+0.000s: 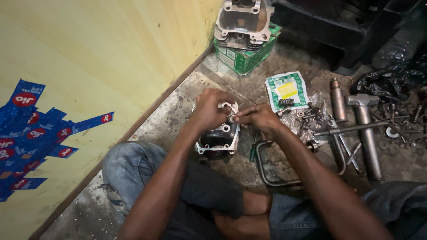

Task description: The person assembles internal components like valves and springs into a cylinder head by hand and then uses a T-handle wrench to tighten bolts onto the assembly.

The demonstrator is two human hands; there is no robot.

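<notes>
A grey metal engine cylinder head [216, 138] rests on the concrete floor between my knees. My left hand [209, 109] grips its top left edge and steadies it. My right hand [257, 118] pinches a small round metal part [231, 118] at the top of the head, fingertips close to the left hand's fingers. The part is mostly hidden by my fingers.
A second cylinder head [243, 20] sits on a green box [244, 55] by the yellow wall [89, 75]. A green-white packet with a spring [287, 91], a plastic bag of small parts [307, 118], a hammer [367, 133], metal rods and a bent bar [267, 171] lie to the right.
</notes>
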